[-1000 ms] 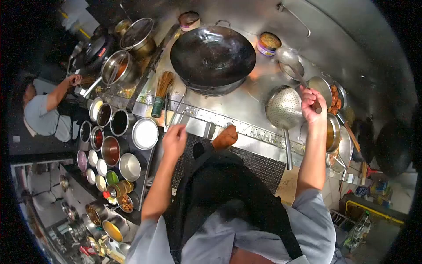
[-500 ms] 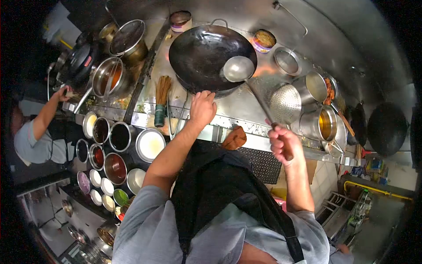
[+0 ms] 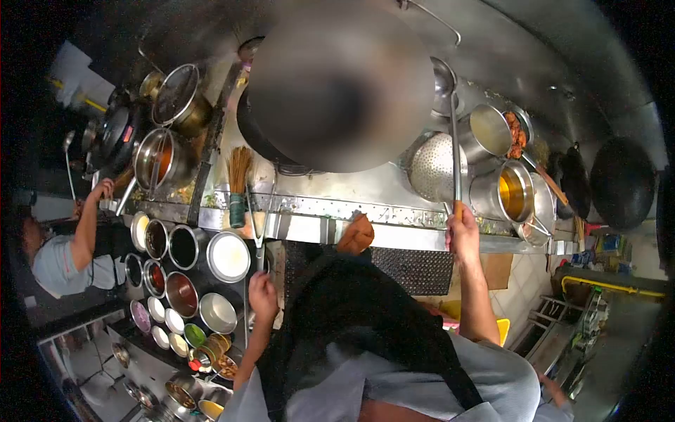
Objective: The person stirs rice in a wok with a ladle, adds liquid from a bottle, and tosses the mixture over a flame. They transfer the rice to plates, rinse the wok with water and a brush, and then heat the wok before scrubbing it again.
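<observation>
My right hand (image 3: 463, 233) is closed round the wooden grip of a ladle (image 3: 455, 151), whose bowl is up at the back right, by a round metal container. My left hand (image 3: 264, 298) is low at the counter's front edge, fingers curled, just below a forked metal piece (image 3: 259, 238); what it grips, if anything, I cannot make out. A large grey blur hides most of the wok (image 3: 252, 133); only its dark left rim shows. The perforated strainer (image 3: 430, 169) lies left of the ladle handle. A bamboo brush (image 3: 238, 186) lies left of the wok.
Steel pots (image 3: 486, 131), one with yellow liquid (image 3: 515, 193), stand at the right. An orange-brown cloth (image 3: 357, 233) lies on the counter's front edge. Sauce and ingredient containers (image 3: 228, 257) crowd the left. Another person (image 3: 70, 257) works at the far left.
My left hand has left the wok's near rim and dropped toward me. My right hand has swung the ladle from over the wok to its right. A blur now covers the wok.
</observation>
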Available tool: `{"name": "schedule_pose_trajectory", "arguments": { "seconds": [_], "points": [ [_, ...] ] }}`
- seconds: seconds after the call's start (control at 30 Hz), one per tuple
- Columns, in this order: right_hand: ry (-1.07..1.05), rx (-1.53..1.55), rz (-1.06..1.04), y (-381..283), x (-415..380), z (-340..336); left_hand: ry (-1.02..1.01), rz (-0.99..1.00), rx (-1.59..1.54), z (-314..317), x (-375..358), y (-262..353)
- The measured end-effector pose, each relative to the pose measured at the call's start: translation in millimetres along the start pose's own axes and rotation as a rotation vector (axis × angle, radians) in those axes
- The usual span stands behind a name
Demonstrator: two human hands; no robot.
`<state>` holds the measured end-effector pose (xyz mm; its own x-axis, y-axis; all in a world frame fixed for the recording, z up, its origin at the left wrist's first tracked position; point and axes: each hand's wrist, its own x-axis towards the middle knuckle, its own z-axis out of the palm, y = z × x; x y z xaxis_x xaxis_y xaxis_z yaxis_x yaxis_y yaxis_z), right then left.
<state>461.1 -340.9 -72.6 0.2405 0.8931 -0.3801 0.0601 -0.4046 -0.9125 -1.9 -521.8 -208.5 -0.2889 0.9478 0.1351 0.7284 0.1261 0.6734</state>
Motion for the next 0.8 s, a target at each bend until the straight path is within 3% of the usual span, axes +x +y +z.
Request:
{"name": "schedule_pose_trajectory", "arguments": {
  "seconds": [0.17, 0.3, 0.33, 0.37, 0.4, 0.47, 0.57, 0.6, 0.63, 0.7, 0.77, 0.8],
  "points": [
    [0.090, -0.253, -0.127, 29.4, 133.8, -37.8, -0.011, -0.410, 0.082, 0.8, -92.9, -35.6],
    [0.122, -0.217, -0.105, 43.0, 223.6, -39.8, -0.061, -0.535, 0.265, 1.0, -134.4, -22.4],
    [0.119, -0.237, -0.122, 47.1, 240.9, -42.2, -0.048, -0.530, 0.223, 12.1, -163.5, -66.0],
    [0.116, -0.258, -0.140, 49.5, 255.4, -43.6, -0.040, -0.535, 0.226, 11.7, -173.2, -61.4],
    [0.105, -0.258, -0.144, 49.3, 267.1, -42.9, -0.086, -0.647, 0.249, 9.7, -180.9, -52.4],
    [0.079, -0.139, -0.037, 46.3, 285.3, -39.5, -0.144, -0.847, 0.292, 5.7, -191.6, -27.9],
    [0.021, -0.094, 0.105, 38.8, 304.7, -35.6, -0.252, -0.841, 0.375, 15.8, -238.0, -62.7],
    [0.026, -0.049, 0.164, 33.7, 305.4, -32.9, -0.118, -0.876, 0.356, 23.5, -250.0, -50.7],
    [0.013, -0.052, 0.159, 34.7, 310.4, -32.4, -0.106, -0.885, 0.354, 27.6, -254.9, -44.4],
    [0.003, 0.528, 0.416, 30.7, 325.6, -36.3, 0.146, -1.054, 0.287, 34.3, -264.0, -32.5],
    [-0.070, 0.963, 0.441, 11.6, 321.2, -45.6, -0.217, -0.825, 0.429, 41.2, -307.3, -92.5],
    [-0.245, 1.175, 0.397, 18.8, 331.6, -56.7, -0.087, -0.877, 0.354, 40.7, -298.9, -68.8]
  ]
}}
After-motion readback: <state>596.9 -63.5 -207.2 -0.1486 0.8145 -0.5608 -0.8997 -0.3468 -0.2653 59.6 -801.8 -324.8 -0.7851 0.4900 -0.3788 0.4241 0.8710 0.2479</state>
